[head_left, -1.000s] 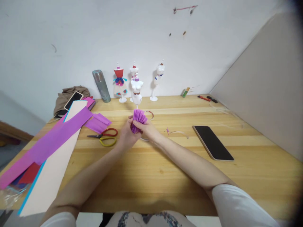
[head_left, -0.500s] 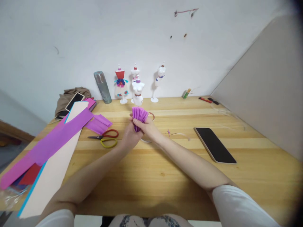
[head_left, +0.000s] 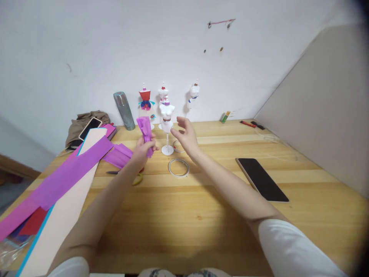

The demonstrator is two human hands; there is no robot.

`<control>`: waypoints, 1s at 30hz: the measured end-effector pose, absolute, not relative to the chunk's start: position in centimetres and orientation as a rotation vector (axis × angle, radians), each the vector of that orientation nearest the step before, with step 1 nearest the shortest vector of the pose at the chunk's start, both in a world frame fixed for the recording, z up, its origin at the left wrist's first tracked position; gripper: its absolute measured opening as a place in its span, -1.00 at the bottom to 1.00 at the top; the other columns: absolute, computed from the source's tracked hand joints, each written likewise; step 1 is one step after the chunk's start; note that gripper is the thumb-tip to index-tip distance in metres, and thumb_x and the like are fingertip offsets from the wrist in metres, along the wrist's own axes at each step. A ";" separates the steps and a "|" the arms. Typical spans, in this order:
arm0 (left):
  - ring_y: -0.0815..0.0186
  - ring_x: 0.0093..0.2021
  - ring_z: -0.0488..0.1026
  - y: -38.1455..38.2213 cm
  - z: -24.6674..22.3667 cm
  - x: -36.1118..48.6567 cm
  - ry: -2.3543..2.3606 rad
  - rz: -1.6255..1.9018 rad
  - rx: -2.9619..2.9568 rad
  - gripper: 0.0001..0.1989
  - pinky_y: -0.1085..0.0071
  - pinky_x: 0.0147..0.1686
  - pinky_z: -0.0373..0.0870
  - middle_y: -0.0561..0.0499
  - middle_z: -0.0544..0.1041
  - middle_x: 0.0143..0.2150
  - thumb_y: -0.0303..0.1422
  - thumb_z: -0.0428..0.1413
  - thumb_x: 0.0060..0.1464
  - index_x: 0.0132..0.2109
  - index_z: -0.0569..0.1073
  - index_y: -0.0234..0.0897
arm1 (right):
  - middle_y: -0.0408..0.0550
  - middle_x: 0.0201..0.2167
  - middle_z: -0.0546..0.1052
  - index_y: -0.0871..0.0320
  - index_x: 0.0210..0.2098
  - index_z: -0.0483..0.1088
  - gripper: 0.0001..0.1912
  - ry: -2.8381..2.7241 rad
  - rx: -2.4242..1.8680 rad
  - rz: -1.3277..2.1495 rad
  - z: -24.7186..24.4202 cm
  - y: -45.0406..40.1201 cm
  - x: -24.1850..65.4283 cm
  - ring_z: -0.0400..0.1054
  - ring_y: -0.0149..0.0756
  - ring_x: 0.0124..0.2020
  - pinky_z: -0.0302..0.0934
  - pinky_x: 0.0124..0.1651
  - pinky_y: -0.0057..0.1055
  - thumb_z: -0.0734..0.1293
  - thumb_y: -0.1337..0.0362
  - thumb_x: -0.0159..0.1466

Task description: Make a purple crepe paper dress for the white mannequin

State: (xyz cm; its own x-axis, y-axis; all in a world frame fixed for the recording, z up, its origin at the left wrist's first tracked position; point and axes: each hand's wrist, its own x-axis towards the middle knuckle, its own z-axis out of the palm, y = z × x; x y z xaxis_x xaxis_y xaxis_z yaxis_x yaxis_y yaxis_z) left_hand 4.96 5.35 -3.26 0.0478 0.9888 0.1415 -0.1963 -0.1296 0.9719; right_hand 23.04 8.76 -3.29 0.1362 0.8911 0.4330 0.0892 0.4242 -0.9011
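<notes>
A gathered, pleated piece of purple crepe paper [head_left: 145,129] stands upright in my left hand [head_left: 143,149], whose fingers pinch its lower part. My right hand [head_left: 186,135] is raised and holds nothing, thumb and fingers apart. Just left of its fingertips is the front white mini mannequin [head_left: 167,112] on its round stand; I cannot tell whether they touch. A ring-shaped roll of thin tape or ribbon [head_left: 178,167] lies on the table below the right hand. Another ring [head_left: 176,146] is partly hidden behind that hand. Scissors [head_left: 137,179] with a yellow handle lie partly covered by my left forearm.
Several mini mannequins stand at the wall, one in a red top [head_left: 145,95], beside a thermos [head_left: 124,110]. Long purple paper strips [head_left: 72,173] and pale sheets cover the left side. A phone [head_left: 261,179] lies right; a green glue stick [head_left: 225,117] stands behind.
My hands have parted. The left carried the pleated purple paper left and turned it, while the right let go and rose toward the front mannequin. The view tilted slightly up.
</notes>
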 end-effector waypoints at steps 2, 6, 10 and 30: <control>0.43 -0.53 0.32 6.8 -2.9 5.0 0.844 1.382 1.188 -0.70 0.36 -0.30 0.42 0.18 0.32 -0.55 -0.38 0.17 -0.19 -0.21 0.39 -0.26 | 0.17 0.20 0.38 0.13 0.11 0.31 -0.30 -1.361 -0.972 0.750 -3.4 10.8 22.5 0.26 0.01 0.22 0.17 0.23 0.01 0.47 0.13 -0.01; 0.45 -0.53 0.30 9.2 -2.8 4.8 0.802 1.443 1.212 -0.70 0.36 -0.32 0.40 0.16 0.34 -0.49 -0.39 0.17 -0.20 -0.21 0.40 -0.27 | 0.15 0.01 0.51 0.19 -0.03 0.36 -0.44 -1.378 -0.863 0.916 -3.8 13.0 21.4 0.38 -0.06 0.07 0.23 0.18 -0.07 0.43 0.12 0.00; 0.43 -0.48 0.35 10.6 -3.7 4.5 0.834 1.458 1.284 -0.67 0.38 -0.29 0.39 0.14 0.37 -0.44 -0.41 0.20 -0.18 -0.16 0.42 -0.26 | -0.03 -0.13 0.58 0.11 -0.19 0.42 -0.61 -1.355 -0.760 1.028 -4.3 12.5 21.0 0.42 -0.17 -0.03 0.27 0.14 -0.18 0.43 0.12 0.00; 0.18 0.06 0.42 8.9 -4.1 6.1 0.977 1.459 1.656 -0.78 0.29 0.16 0.24 -0.01 0.54 -0.12 -0.41 0.09 0.01 -0.15 0.48 -0.21 | -0.06 -0.10 0.59 0.09 -0.12 0.48 -0.62 -1.388 -0.684 1.059 -5.0 10.3 21.2 0.44 -0.17 -0.05 0.28 0.11 -0.20 0.44 0.14 0.07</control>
State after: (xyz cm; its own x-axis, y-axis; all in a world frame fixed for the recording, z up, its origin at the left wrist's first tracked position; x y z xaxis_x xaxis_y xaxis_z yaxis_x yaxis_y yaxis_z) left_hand 6.11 8.89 -4.09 0.0755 0.8872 0.4551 0.0824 -0.4604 0.8839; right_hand 21.22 10.31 -5.04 -0.1268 0.8898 0.4385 -0.1882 0.4124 -0.8913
